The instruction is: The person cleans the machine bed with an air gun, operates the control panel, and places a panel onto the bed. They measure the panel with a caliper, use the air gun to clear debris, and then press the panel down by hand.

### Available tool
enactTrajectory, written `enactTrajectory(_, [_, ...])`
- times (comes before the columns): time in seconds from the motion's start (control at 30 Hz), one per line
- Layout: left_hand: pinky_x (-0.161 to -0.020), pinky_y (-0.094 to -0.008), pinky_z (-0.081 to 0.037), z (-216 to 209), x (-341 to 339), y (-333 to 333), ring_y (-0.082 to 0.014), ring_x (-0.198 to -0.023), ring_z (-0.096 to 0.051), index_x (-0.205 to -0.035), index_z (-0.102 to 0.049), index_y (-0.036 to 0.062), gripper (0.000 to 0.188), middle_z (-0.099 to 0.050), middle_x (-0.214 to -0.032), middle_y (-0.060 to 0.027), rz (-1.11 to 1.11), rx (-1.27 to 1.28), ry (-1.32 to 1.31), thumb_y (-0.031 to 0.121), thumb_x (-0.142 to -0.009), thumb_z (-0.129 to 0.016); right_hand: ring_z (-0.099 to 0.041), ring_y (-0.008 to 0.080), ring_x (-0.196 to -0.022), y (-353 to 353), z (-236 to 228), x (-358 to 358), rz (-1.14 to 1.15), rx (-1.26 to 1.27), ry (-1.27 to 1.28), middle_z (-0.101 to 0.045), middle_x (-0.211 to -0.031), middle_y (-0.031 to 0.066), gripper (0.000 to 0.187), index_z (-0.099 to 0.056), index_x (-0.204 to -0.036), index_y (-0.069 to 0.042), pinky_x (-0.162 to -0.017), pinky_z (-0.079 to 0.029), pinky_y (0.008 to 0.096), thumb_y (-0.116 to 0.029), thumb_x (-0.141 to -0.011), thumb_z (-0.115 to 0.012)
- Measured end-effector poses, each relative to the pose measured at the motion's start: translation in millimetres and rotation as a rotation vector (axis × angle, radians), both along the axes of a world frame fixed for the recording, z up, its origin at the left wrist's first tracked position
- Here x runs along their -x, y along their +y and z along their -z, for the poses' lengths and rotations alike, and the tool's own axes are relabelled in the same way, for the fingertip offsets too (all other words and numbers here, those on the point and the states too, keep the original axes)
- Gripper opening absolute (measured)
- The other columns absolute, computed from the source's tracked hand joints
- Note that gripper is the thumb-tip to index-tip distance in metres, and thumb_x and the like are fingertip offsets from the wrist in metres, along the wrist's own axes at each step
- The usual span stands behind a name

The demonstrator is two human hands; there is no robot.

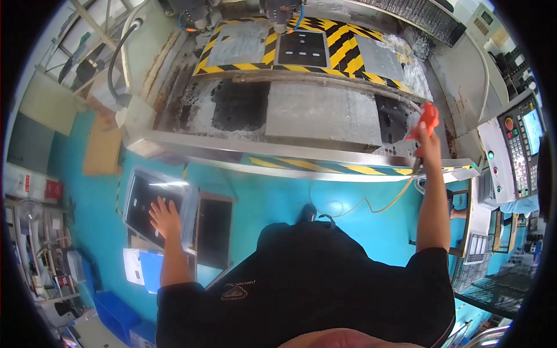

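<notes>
My right hand [428, 146], stretched forward at the machine's front edge, is closed round a red air blow gun [429, 116]. A yellowish hose [396, 199] hangs below that hand and loops down toward the floor. On the left, my left hand [165, 217] has its fingers spread and holds nothing. It is over a shiny clear-edged tray [189, 210] with a dark surface and a few small pale pieces; whether it touches the tray I cannot tell. Inside the machine, a black plate [301, 42] with several small light pieces is framed by yellow-and-black striped tape [348, 53].
A metal sill [290, 155] runs along the machine's front. Two spindle heads [279, 17] hang above the bed. A control panel [516, 151] stands at right. Beside the tray are a dark framed board [213, 229] and blue sheet [151, 269]; a blue bin [116, 310] sits lower left.
</notes>
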State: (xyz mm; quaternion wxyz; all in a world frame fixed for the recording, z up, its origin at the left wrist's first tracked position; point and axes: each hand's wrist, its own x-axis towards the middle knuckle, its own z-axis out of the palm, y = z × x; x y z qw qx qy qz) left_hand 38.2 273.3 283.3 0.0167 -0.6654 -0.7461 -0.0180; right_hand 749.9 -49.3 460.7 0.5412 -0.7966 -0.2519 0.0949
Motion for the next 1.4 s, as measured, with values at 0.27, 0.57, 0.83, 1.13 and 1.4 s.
enactTrajectory(0.27, [-0.118, -0.0555, -0.019, 17, -14, 14, -0.0378, -0.149, -0.019, -0.157, -0.024, 0.0192, 0.072, -0.021, -0.163, -0.0134, -0.05, 0.064, -0.005, 0.06, -0.099, -0.034, -0.07, 0.0183, -0.093, -15, 38, -91, 0.059, -0.032, 0.283, -0.071, -0.098, 0.0095, 0.054, -0.068, -0.098, -0.003, -0.061, -0.046, 0.0267, -0.054, -0.097, -0.053])
enactTrajectory(0.57, [-0.118, -0.0546, -0.019, 2, -29, 24, -0.0358, -0.15, -0.018, -0.157, -0.023, 0.018, 0.074, -0.019, -0.164, -0.0122, -0.081, 0.105, 0.016, 0.061, -0.098, -0.035, -0.07, 0.0176, -0.093, -4, 23, -86, 0.11, -0.179, 0.302, -0.071, -0.1, 0.01, 0.051, -0.064, -0.101, -0.002, -0.053, -0.041, 0.0241, -0.052, -0.098, -0.054])
enactTrajectory(0.83, [-0.118, -0.0546, -0.019, 5, -36, 30, -0.0359, -0.15, -0.018, -0.157, -0.023, 0.0189, 0.074, -0.02, -0.163, -0.012, -0.089, 0.1, 0.022, 0.061, -0.098, -0.036, -0.069, 0.0157, -0.092, 15, 14, -88, 0.084, -0.147, 0.338, -0.07, -0.1, 0.0086, 0.046, -0.062, -0.099, -0.004, -0.054, -0.042, 0.0237, -0.05, -0.098, -0.056])
enactTrajectory(1.13, [-0.119, -0.0532, -0.017, -2, -39, 28, -0.0355, -0.15, -0.018, -0.156, -0.026, 0.0181, 0.074, -0.022, -0.163, -0.0118, -0.094, 0.083, 0.022, 0.06, -0.097, -0.039, -0.064, 0.0163, -0.067, 200, -37, -20, -0.653, 0.588, 0.009, -0.068, -0.085, 0.0072, 0.054, -0.067, -0.094, -0.002, -0.06, -0.05, 0.0341, -0.055, -0.092, -0.057])
enactTrajectory(1.4, [-0.119, -0.0522, -0.017, -5, -42, 28, -0.0357, -0.15, -0.018, -0.156, -0.028, 0.0176, 0.073, -0.023, -0.163, -0.0122, -0.084, 0.061, 0.016, 0.059, -0.096, -0.041, -0.067, 0.0328, -0.071, 368, -18, 8, -0.846, 0.8, -0.332, -0.067, -0.071, 0.0152, 0.064, -0.067, -0.088, 0.006, -0.07, -0.051, 0.043, -0.057, -0.091, -0.055])
